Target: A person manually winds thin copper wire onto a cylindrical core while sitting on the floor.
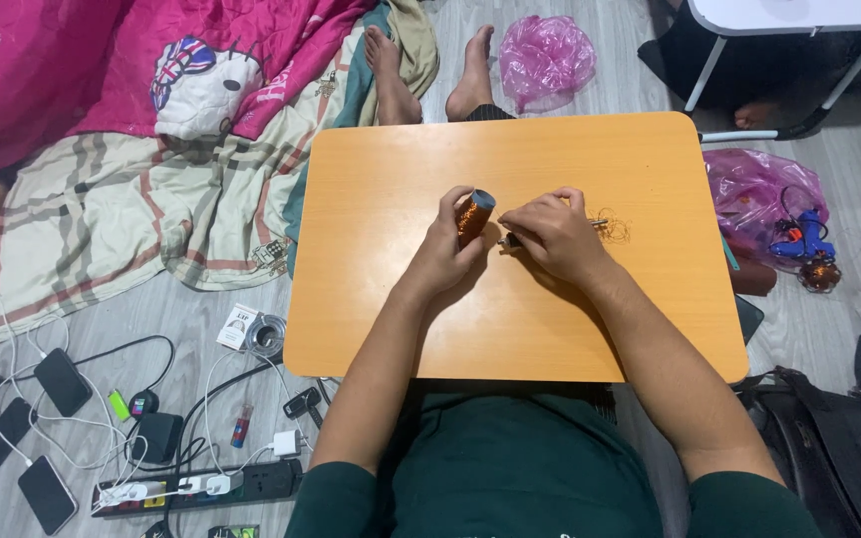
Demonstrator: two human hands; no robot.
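the orange table supports both hands. left hand grips a copper wire coil upright; right hand, just beside it, pinches a small metal tool, near loose wire.

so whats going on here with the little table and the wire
A person sits on the floor at a low orange table. Their left hand holds a small tube wound with copper wire upright just above the tabletop. The right hand is beside it, pinching a small thin metal piece whose kind I cannot tell. A loose tangle of copper wire lies on the table just past the right hand. A blue glue gun rests on a pink bag on the floor.
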